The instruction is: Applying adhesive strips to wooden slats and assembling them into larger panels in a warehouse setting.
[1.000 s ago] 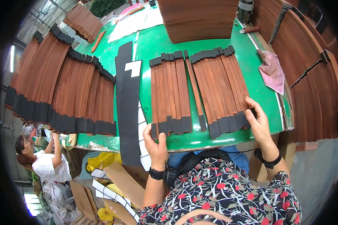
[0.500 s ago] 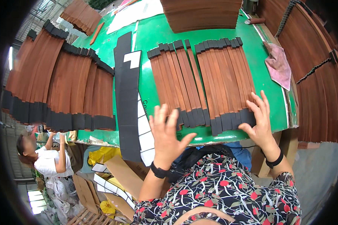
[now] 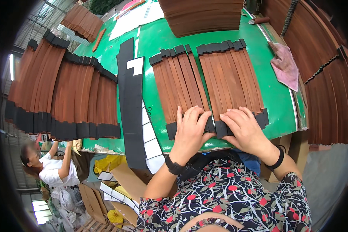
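Two groups of reddish-brown wooden slats with black-covered ends lie side by side before me, with a narrow gap between them. My left hand is closed over the near end of the left group of slats, its fingers bent on top and its thumb at the black ends. On the near end of the right group of slats, my right hand rests the same way, fingers curled and thumb toward the table edge. The undersides of both grips are hidden.
Left of the slats lie black strips and white pieces. More slats are stacked at far left. A brown stack stands at the back, a pink cloth at the right edge. Another person works at left.
Both hands have moved inward from spread and open to closed over the slats' near ends. The left group's slats now sit closer together.
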The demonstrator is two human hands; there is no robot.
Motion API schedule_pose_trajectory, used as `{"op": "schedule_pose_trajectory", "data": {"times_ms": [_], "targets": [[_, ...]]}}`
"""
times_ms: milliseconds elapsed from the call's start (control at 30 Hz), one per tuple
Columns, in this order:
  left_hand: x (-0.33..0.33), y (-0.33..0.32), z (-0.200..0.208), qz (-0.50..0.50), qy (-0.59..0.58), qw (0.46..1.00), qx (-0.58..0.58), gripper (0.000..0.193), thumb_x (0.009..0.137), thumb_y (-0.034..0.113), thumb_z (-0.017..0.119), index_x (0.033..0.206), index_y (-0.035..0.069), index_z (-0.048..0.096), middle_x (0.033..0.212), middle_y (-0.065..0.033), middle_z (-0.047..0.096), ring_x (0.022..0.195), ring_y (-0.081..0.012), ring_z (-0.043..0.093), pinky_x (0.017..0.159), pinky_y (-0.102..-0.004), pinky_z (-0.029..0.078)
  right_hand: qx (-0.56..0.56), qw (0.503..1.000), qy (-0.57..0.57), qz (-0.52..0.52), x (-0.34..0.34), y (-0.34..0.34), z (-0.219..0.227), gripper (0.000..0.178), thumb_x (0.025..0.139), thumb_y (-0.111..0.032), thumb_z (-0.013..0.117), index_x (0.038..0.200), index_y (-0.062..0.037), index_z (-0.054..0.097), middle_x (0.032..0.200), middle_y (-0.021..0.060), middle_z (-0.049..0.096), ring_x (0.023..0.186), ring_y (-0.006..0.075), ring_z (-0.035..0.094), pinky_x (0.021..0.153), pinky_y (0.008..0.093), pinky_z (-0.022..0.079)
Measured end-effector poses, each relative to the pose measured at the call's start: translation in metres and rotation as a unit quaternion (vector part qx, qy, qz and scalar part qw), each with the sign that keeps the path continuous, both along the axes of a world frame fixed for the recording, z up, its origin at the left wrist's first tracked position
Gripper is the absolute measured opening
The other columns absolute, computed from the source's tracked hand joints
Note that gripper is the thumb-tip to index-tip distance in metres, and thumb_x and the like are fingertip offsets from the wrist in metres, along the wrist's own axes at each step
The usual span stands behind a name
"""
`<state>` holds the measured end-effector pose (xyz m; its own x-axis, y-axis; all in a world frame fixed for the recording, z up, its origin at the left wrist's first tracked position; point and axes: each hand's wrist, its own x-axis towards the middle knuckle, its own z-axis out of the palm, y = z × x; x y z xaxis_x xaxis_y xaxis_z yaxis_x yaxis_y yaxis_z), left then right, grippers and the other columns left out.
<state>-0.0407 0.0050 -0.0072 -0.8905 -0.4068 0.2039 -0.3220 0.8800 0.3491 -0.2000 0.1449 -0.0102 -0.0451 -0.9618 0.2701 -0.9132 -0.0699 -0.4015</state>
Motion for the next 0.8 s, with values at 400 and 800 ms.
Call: {"op": "schedule_pose_trajectory", "data": {"times_ms": [400,800], "targets": [[0.002,0.001,0.011,-0.04,-0.033,0.998,0.039,0.077,0.053,0.027,0.087,0.12,0.008,0.055,0.115,-0.0085,0.051,0.118,-0.0289,0.048,0.109,-0.0615,0.024,0.052,0.998,-0.017,-0.02,-0.01,0.006,0.022,0.092,0.055,-0.027,0.084,0.135,-0.0038,0.043,0.133,0.0144,0.046,0.13,0.033,0.04,0.108,0.0509,0.03],[-0.016,0.011,0.004,-0.066,0.065,0.996,0.017,0.064,0.058,0.013,0.083,0.115,0.0,0.058,0.108,-0.0124,0.056,0.104,-0.0315,0.055,0.089,-0.0404,0.045,-0.02,0.993,-0.049,-0.109,-0.053,0.051,-0.013,0.088,0.049,-0.016,0.088,0.127,-0.0068,0.05,0.12,0.0126,0.048,0.109,0.0344,0.05,0.091,0.042,0.045]]}}
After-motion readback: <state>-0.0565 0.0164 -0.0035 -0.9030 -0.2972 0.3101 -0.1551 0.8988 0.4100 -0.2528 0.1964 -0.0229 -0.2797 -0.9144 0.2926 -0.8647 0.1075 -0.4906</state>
